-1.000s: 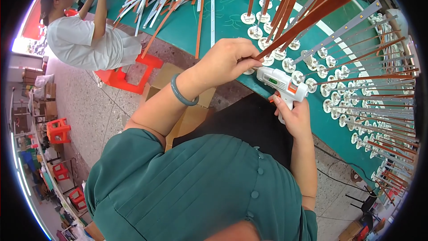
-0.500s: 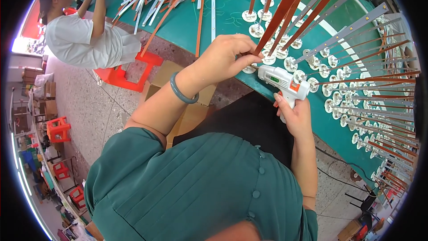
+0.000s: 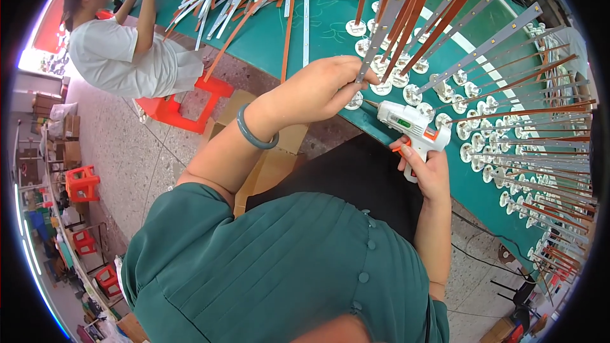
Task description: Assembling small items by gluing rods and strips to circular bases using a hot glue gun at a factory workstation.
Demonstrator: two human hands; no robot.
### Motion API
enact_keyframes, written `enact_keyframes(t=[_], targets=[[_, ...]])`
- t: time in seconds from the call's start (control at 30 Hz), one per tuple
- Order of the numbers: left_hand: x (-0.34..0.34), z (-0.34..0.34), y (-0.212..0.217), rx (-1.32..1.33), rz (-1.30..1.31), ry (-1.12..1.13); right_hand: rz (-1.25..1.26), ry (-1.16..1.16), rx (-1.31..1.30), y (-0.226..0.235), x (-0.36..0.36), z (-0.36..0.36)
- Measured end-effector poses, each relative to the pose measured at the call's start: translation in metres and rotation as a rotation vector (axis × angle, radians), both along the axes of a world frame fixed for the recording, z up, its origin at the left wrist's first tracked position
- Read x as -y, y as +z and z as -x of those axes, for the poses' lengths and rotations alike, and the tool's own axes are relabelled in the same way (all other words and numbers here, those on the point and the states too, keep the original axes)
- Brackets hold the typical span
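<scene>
My left hand (image 3: 321, 89), with a grey-green bangle on its wrist, pinches the lower end of a grey LED strip (image 3: 394, 3) that stands up with its lights facing me. A white round base (image 3: 354, 101) shows just below those fingers; whether the strip joins it is hidden. My right hand (image 3: 430, 171) is wrapped round the handle of a white hot glue gun (image 3: 410, 121), one finger at its orange trigger. The gun's nozzle points left toward the white base, a little apart from the left fingers.
More strips standing on white round bases (image 3: 412, 94) crowd the green table (image 3: 343, 16) to the right. Loose strips (image 3: 235, 0) lie piled at the far left. A person in white (image 3: 121, 57) is beside a red stool (image 3: 190, 111). A cardboard box (image 3: 273, 171) stands below my left arm.
The strip in my left hand has turned from its brown side to its grey lit side. The glue gun has shifted slightly right and down, away from the left fingers.
</scene>
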State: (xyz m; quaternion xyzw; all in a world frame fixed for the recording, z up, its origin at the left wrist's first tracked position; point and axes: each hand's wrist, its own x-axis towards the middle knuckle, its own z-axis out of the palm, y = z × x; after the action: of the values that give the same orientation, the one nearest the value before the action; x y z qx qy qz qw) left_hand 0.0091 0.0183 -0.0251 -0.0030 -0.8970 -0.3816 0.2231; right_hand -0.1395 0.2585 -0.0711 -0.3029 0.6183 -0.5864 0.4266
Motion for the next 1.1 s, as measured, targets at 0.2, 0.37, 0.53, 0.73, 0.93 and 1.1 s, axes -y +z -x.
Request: enact_keyframes(t=[0.2, 0.37, 0.53, 0.73, 0.93, 1.1], targets=[[-0.001, -0.001, 0.0, 0.005, -0.007, -0.009, -0.045, 0.014, -0.039, 0.002, 0.006, -0.002], [0.0, -0.001, -0.002, -0.009, -0.001, -0.011, -0.076, 0.041, -0.15, 0.004, 0.012, -0.005], [-0.001, 0.0, -0.003, -0.021, -0.038, -0.018, -0.112, 0.04, -0.201, 0.008, 0.018, -0.007], [0.002, 0.0, -0.005, -0.021, 0.019, -0.03, -0.122, 0.014, -0.194, 0.01, 0.021, -0.01], [0.002, 0.0, -0.006, -0.043, -0.009, -0.041, -0.134, -0.011, -0.155, 0.011, 0.022, -0.01], [0.0, -0.002, -0.003, -0.03, 0.018, -0.047, -0.153, -0.02, -0.146, 0.011, 0.02, -0.009]])
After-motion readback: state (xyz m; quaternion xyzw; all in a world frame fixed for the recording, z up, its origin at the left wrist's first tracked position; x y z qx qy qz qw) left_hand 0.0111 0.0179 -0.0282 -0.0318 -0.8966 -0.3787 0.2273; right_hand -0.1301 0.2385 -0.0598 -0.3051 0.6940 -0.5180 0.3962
